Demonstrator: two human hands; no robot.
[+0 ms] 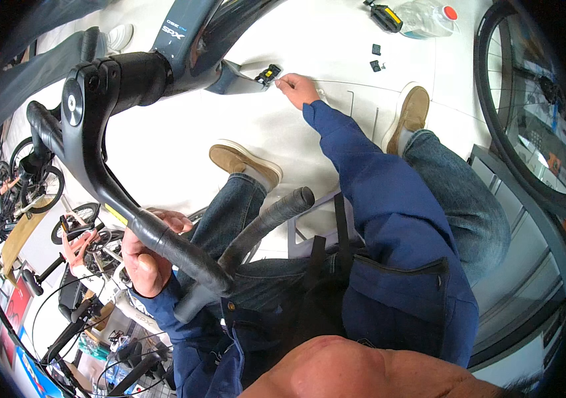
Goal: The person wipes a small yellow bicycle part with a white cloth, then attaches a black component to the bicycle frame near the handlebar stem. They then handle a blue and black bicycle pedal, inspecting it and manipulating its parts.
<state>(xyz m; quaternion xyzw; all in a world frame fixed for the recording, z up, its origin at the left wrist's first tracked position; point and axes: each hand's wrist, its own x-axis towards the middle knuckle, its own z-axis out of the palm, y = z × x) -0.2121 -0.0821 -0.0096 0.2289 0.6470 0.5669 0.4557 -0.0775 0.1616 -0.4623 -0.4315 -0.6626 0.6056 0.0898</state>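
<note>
A black drop handlebar point(170, 249) wrapped in tape runs from the stem toward me, part of a dark bicycle frame point(187, 26). My left hand point(147, 262) is closed round the handlebar's drop, some of its fingers showing behind the bar. My right hand point(298, 89) reaches far forward over the white floor, its fingertips pinched together. Just left of those fingertips, a small black brake caliper point(268, 74) with a yellow part sits at the end of the fork point(233, 81). Whatever is in the right fingers is too small to make out.
Two small black pads point(376, 56) lie on the floor near a clear bottle with a red cap point(429, 20) and a black-and-yellow pedal-like part point(386, 18). Thin hex keys point(376, 123) lie near my right shoe. A wheel point(489, 99) stands at right, several bicycles at left.
</note>
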